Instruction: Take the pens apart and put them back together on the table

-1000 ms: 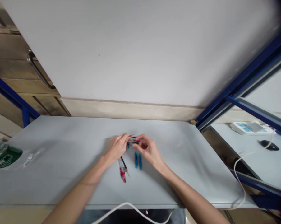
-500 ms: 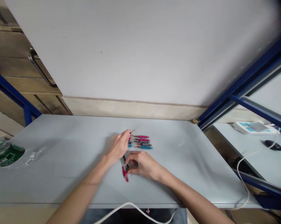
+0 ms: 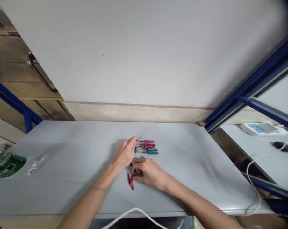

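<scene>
Pens are lying right of my left hand, curled right hand nearer; I am finding both finger grips unclear.

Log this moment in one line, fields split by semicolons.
left grip: at left ends of pen row; right grip: curled beside red pen piece, hold unclear; green-labelled container: picture's left edge

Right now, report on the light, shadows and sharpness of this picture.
Head view: soft shadow on the table alongside the left arm; head view: pale sheen near the table's near right corner; head view: bright glints beside the bottle's green label; head view: upper right corner falls dark; head view: the pens are small, their fine markings unreadable.
</scene>
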{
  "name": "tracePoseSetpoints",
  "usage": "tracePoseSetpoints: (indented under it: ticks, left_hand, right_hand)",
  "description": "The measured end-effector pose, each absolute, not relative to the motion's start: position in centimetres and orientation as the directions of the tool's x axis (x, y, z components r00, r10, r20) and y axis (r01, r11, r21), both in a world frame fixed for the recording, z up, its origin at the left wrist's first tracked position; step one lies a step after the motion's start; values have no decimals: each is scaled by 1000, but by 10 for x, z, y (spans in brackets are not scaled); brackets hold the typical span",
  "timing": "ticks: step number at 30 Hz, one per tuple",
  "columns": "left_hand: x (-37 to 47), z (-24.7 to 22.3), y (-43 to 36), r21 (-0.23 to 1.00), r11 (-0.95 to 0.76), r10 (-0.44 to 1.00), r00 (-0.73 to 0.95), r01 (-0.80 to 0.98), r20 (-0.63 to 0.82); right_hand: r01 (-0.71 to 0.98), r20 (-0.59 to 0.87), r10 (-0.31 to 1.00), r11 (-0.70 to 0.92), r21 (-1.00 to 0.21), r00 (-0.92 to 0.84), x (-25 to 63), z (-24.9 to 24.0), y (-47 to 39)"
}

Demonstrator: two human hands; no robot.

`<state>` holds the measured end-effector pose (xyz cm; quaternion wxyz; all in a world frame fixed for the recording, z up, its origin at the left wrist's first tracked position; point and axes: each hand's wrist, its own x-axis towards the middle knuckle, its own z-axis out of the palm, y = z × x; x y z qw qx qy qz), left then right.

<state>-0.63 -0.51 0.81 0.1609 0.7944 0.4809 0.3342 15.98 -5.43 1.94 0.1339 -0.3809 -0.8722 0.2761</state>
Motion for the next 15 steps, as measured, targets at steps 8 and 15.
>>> tracePoseSetpoints:
  ticks: [8, 15]
  left_hand:
    - [-3, 5, -8, 570, -472, 880, 319, 672, 353]
    - [-4, 6, -6, 571, -468, 883, 335, 675, 329]
  right_hand:
    - [588, 40, 757, 538, -604, -652, 159, 22, -54]
    - [554, 40, 773, 489, -674, -634, 163, 22, -51]
